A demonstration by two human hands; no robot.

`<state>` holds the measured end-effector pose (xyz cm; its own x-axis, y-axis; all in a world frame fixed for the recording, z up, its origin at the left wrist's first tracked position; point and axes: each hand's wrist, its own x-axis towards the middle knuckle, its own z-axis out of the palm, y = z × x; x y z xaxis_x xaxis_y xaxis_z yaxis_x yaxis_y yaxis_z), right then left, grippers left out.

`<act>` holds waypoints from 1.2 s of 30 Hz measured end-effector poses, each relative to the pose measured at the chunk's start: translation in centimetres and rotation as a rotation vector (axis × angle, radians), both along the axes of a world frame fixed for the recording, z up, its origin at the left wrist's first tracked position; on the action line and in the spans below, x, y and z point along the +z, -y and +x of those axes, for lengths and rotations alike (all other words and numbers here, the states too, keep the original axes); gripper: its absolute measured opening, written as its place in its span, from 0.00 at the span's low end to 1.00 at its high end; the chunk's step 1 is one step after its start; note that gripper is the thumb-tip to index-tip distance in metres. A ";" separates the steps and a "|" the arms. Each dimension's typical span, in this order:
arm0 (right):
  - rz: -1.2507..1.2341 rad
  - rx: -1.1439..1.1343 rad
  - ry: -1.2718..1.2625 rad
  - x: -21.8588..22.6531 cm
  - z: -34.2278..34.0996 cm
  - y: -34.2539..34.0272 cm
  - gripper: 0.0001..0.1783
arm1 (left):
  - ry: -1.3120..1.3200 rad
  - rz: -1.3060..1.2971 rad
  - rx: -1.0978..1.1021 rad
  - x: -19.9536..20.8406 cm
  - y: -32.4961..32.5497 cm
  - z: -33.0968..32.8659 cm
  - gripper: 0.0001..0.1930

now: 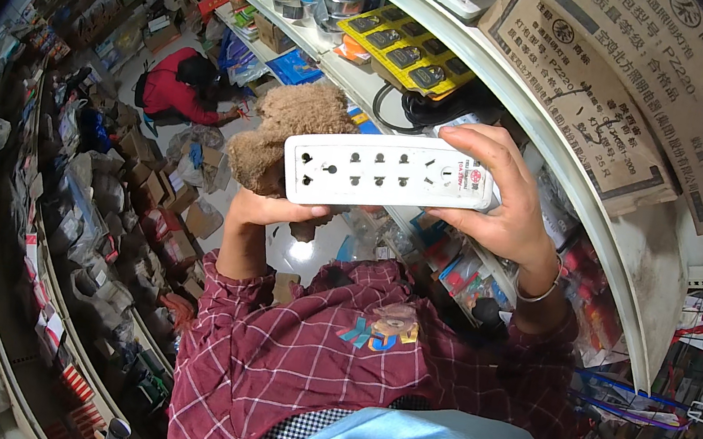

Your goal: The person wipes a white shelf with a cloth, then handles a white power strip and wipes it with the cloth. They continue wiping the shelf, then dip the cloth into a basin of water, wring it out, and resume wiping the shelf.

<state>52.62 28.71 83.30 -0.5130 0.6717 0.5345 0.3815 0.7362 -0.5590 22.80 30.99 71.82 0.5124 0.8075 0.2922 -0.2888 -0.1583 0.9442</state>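
A white power strip (359,171) with several sockets is held up lengthwise in front of my chest, its socket face toward me. My right hand (500,196) grips its right end, with fingers over the top edge and thumb along the lower edge. My left hand (271,210) is closed on a brown fluffy cloth (295,111) at the strip's left end. The cloth bunches up behind the strip, and a bit hangs below it. My left thumb lies against the strip's lower edge; the other fingers are hidden behind.
Beyond my hands, a shelf (338,63) carries rolls of tape (343,0), a yellow card of black items (408,51) and a black cable (386,107). Large cardboard boxes (580,90) stand at upper right. Crowded shelves line the left; a person in red (176,89) crouches in the aisle.
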 end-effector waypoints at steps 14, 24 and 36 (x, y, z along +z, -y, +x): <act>-0.150 -0.177 0.017 -2.2 2.0 2.6 0.32 | 0.409 0.057 0.798 9.2 -3.9 4.1 0.22; -0.264 -0.099 0.151 -4.4 2.1 5.7 0.17 | -0.203 0.505 0.855 16.4 -14.8 15.2 0.28; -0.415 -0.265 0.105 -5.7 4.8 7.9 0.17 | 0.208 0.338 0.628 14.0 -16.2 11.6 0.11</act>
